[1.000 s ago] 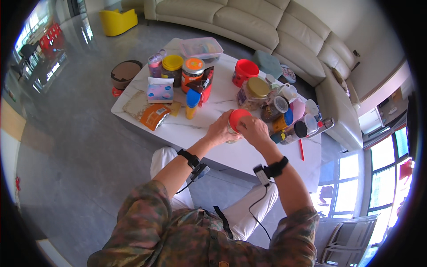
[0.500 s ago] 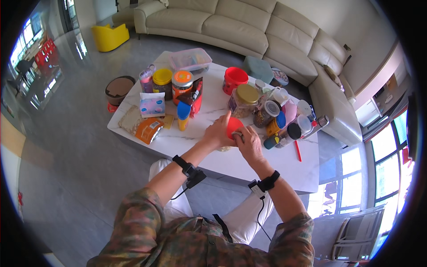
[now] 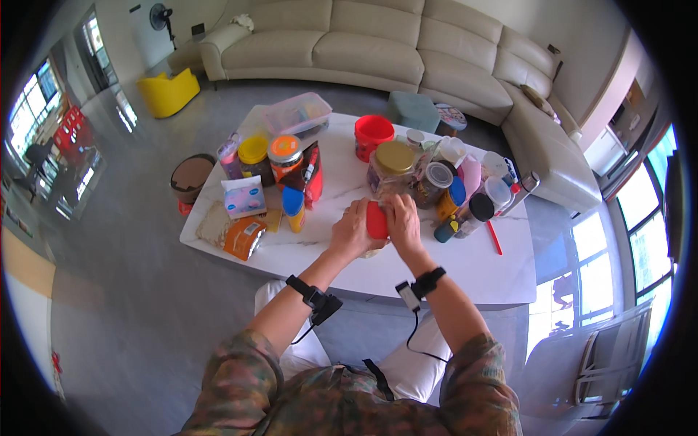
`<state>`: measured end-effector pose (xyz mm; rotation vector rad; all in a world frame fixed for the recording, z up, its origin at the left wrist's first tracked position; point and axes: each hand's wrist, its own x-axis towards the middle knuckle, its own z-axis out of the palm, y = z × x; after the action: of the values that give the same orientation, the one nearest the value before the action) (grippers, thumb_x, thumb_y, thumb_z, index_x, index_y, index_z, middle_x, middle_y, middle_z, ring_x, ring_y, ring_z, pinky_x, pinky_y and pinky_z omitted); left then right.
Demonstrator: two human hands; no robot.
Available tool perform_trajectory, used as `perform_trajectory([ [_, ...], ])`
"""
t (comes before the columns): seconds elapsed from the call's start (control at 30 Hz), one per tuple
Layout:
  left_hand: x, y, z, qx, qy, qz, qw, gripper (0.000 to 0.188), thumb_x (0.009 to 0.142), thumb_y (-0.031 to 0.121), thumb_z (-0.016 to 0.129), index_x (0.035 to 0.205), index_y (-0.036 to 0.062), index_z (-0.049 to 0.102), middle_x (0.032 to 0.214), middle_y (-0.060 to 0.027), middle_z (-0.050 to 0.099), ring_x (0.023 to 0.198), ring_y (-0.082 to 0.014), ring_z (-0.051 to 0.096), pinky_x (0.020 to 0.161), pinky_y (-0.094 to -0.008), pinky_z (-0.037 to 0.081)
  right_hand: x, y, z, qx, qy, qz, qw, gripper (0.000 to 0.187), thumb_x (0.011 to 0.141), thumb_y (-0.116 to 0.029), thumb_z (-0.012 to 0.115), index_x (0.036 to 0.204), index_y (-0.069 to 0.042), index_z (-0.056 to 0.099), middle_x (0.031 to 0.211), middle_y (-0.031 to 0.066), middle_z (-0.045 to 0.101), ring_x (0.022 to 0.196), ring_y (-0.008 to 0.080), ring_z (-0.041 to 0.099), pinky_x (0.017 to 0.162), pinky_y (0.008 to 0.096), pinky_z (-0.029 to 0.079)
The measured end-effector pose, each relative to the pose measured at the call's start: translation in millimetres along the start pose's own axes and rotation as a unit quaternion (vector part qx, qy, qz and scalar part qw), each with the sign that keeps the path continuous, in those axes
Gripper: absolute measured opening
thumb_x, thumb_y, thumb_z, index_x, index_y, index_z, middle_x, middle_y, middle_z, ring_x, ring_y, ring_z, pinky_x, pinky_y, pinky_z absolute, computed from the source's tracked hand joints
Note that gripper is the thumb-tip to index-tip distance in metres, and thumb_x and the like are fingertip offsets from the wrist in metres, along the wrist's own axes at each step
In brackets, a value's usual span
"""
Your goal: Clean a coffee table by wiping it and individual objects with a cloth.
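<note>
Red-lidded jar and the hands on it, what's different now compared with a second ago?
The right hand has shifted from over the right part of the lid to along its right side, fingers reaching toward the far edge of the red-lidded jar. The view has tilted up, bringing a fan into sight. The left hand stays on the left side; the orange pouch and red bucket haven't moved.
</note>
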<state>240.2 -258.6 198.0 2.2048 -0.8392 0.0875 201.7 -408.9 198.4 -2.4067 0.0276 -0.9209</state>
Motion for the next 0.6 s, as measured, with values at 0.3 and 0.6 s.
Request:
perform_trajectory([
  [0.3,6.2,1.8,2.4,0.069,-0.041,-0.023,0.996,0.109,0.061,0.051,0.087,0.144,0.0071,0.032,0.134,-0.0177,0.05,0.121,-0.0385,0.056,0.09,-0.0487,0.056,-103.5,2.0,-36.2,0.117,-0.015,0.192,0.974,0.014,0.092,-0.014,0.062,0.098,0.0,0.063,0.089,0.0187,0.065,0.083,0.0355,0.065,0.074,0.0396,0.051],
  [0.6,8.5,31.9,5.9,0.181,-0.053,-0.066,0.98,0.107,0.059,0.051,0.088,0.145,0.0126,0.036,0.135,-0.018,0.048,0.118,-0.0431,0.055,0.09,-0.052,0.054,-169.8,44.8,-22.8,0.188,0.029,0.428,0.883,0.027,0.089,-0.02,0.064,0.106,0.0,0.066,0.091,0.0191,0.07,0.086,0.0302,0.069,0.078,0.0376,0.054],
])
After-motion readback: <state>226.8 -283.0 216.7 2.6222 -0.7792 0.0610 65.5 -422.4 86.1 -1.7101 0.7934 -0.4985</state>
